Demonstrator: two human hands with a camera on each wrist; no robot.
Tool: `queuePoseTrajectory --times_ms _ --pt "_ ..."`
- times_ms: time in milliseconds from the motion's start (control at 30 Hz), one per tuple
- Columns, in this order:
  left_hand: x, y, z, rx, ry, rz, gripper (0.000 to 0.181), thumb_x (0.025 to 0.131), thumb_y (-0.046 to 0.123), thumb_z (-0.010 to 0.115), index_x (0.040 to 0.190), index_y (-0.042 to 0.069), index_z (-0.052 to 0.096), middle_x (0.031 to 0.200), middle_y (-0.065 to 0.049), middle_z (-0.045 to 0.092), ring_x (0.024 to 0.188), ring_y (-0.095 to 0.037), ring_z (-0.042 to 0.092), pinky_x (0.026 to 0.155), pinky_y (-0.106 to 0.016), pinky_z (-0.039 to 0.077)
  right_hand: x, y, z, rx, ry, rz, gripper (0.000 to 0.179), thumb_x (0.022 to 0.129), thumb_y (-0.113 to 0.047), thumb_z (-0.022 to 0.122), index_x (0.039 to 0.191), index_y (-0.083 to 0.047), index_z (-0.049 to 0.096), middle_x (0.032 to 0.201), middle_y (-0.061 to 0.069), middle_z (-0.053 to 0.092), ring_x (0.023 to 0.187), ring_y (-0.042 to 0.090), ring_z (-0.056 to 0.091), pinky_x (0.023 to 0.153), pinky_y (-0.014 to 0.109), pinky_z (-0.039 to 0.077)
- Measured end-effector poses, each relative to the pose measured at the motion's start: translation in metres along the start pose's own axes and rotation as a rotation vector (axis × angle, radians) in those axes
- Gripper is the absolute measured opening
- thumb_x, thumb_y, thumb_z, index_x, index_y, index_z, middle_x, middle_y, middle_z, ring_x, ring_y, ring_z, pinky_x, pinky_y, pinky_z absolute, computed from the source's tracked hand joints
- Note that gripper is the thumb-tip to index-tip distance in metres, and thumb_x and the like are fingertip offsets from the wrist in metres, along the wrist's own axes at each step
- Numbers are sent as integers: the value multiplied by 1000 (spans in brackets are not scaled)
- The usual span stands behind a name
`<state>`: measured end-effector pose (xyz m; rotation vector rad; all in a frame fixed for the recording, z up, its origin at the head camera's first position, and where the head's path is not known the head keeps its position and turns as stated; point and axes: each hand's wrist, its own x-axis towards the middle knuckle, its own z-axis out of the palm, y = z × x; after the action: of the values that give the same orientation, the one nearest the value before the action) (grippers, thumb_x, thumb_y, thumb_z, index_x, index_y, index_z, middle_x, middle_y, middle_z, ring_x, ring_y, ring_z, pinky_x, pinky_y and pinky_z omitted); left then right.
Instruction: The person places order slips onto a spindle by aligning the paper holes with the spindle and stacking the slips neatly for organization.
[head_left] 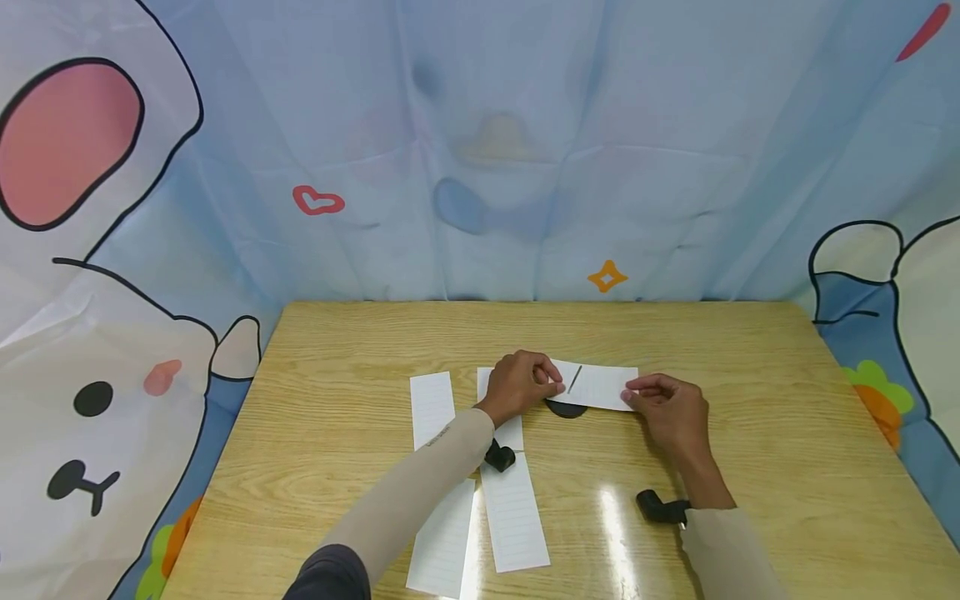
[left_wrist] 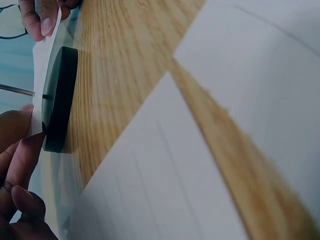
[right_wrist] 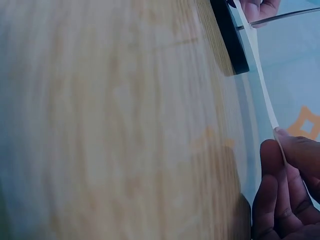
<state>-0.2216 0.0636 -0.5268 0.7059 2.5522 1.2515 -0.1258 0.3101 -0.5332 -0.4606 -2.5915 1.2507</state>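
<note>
Seemingly threading paper (head_left: 606, 387) on spike (head_left: 575, 379) | our left hand (head_left: 520, 385), right hand (head_left: 671, 415) pinch its ends | next, likely: lower to base (head_left: 566, 410)

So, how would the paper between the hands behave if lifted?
The paper is probably floppy, since it bends in the right wrist view. It looks thin, so likely light. It might tear where the rod pierces it.

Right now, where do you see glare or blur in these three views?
Head view: bright glare streaks the table toward the frame's bottom; left wrist view: the near paper slips look soft; right wrist view: the table's grain is hazy across much of the frame.
</note>
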Motion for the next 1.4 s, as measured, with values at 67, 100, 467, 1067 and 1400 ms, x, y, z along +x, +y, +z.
queuePoseTrajectory --times_ms 67,100,467,1067,1400 --pt "1 0 0 19 -5 -5 7 94 27 84 92 21 80 75 9 69 67 -3 58 62 -21 43 0 -1 1 -19 3 2 16 93 -21 85 102 -8 82 94 13 77 71 0 64 65 16 51" --pt "1 1 0 30 -8 -8 8 94 28 85 92 22 80 74 9 68 66 -3 58 62 -22 43 1 -1 1 -27 7 -2 15 93 -20 85 102 -8 82 93 13 77 70 0 65 65 16 51" --pt "2 5 -1 132 -53 -10 11 94 28 84 92 19 78 72 9 64 63 -5 56 60 -22 42 2 -3 4 -91 -16 -22 12 92 -17 85 100 -8 82 89 11 76 70 5 64 64 19 49" --pt "-1 6 1 203 -50 -12 10 96 31 82 95 22 78 75 10 64 65 -4 55 59 -21 40 3 -11 8 -219 -12 18 17 87 -18 87 95 -5 80 81 11 72 75 23 63 68 33 42" --pt "-4 6 -1 183 -50 -15 9 95 30 82 98 21 79 74 10 64 64 -3 54 58 -21 41 -1 -9 6 -238 6 -33 21 87 -22 88 93 -4 79 80 10 71 73 24 62 66 34 40"
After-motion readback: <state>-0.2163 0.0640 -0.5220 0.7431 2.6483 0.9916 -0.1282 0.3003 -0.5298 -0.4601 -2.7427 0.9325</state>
